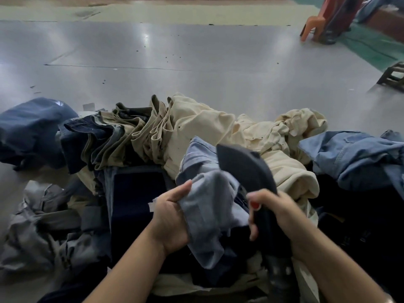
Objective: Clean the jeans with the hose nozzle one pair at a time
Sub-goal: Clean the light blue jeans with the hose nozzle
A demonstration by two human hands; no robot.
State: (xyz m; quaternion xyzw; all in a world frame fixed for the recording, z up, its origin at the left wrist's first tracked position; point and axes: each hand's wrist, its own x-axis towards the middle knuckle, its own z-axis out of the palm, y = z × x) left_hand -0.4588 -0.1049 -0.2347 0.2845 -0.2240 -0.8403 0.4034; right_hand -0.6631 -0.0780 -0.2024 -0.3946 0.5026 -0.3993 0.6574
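My left hand (pixel 169 217) grips a bunched light blue pair of jeans (pixel 207 206) in front of me. My right hand (pixel 273 215) is closed around the dark hose nozzle (pixel 242 165), whose wide flat head sticks up and away over the jeans. A red button (pixel 254 204) shows under the thumb. The nozzle's hose (pixel 279 274) runs down between my forearms. The nozzle head sits right next to the light blue fabric.
Heaps of trousers surround me: cream ones (pixel 218 127) ahead, folded khaki and dark denim (pixel 113 136) left of centre, navy (pixel 28 127) far left, grey (pixel 43 219) near left, blue denim (pixel 354 158) right. A shiny grey floor (pixel 175 57) lies beyond, with an orange plastic chair (pixel 317 22) far right.
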